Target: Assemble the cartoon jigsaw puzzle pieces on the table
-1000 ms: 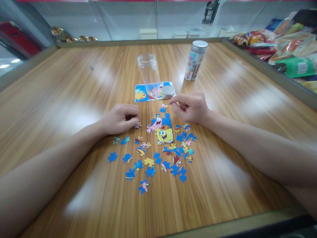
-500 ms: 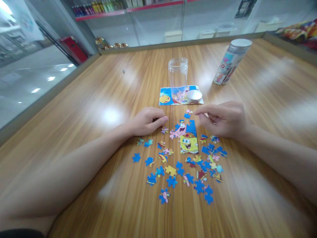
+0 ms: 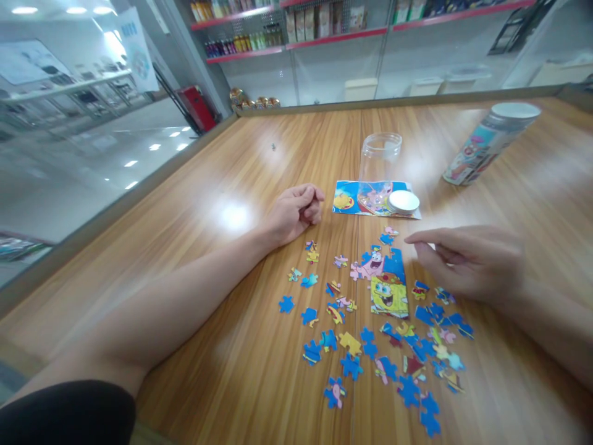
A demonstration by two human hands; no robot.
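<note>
Right hand (image 3: 479, 262) narrow, fingertips (image 3: 414, 238) nearly together, beside joined puzzle pieces (image 3: 388, 290), left hand (image 3: 296, 213) curled, grip unclear.

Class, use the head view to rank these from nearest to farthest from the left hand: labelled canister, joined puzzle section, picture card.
From the left hand:
1. Picture card, just to its right.
2. Joined puzzle section, right and closer to the wearer.
3. Labelled canister, far right, beyond the card.
</note>
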